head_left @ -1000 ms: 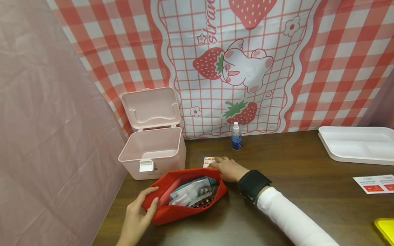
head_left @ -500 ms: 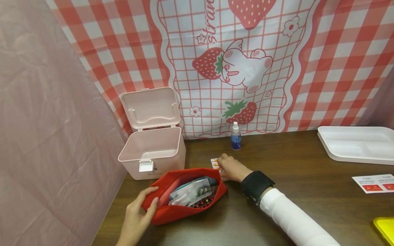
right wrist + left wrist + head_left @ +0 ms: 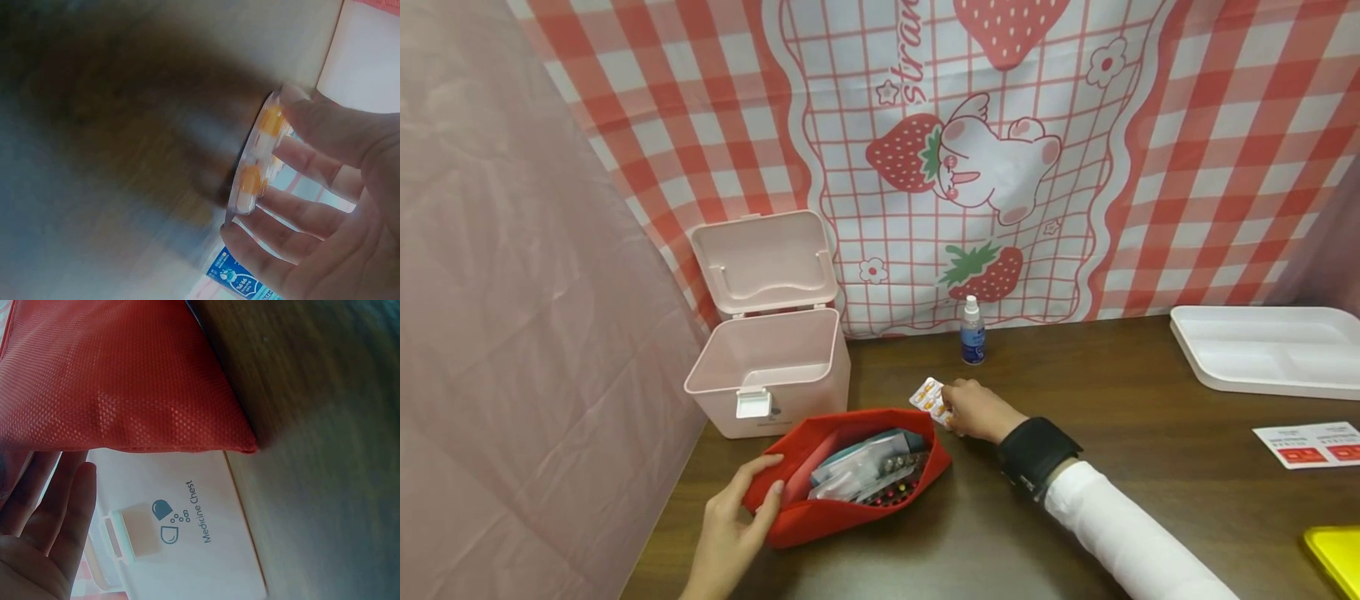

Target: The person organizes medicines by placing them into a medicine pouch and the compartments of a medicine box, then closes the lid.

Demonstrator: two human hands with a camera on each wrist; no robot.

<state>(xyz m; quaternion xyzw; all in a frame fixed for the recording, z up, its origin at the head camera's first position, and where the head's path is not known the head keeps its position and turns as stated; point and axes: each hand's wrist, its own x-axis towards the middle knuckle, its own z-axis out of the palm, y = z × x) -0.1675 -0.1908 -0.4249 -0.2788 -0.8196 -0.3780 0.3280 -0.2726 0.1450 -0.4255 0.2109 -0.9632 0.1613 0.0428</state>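
Observation:
In the head view my left hand [image 3: 733,517] pinches the left end of a red pouch [image 3: 820,521] whose mouth gapes upward. Packets and blister packs [image 3: 891,492] fill the pouch. Just behind its right end, my right hand [image 3: 981,410] grips a blister pack of orange-and-white capsules [image 3: 928,400]. The right wrist view has thumb and fingertips on the edges of that capsule blister pack [image 3: 253,162], held tilted close over the table. From the left wrist, the pouch [image 3: 125,381] covers part of the left hand [image 3: 50,525].
A pink medicine chest [image 3: 775,367] stands behind the pouch, lid up. Near the back cloth is a spray bottle [image 3: 972,333]. At right are a white divided tray [image 3: 1262,385], a red-and-white printed card [image 3: 1309,443] and a yellow tray edge [image 3: 1333,554].
My right hand has drawn the capsule blister pack right across the table, then picked up and tilted it. The left hand and pouch have stayed in place.

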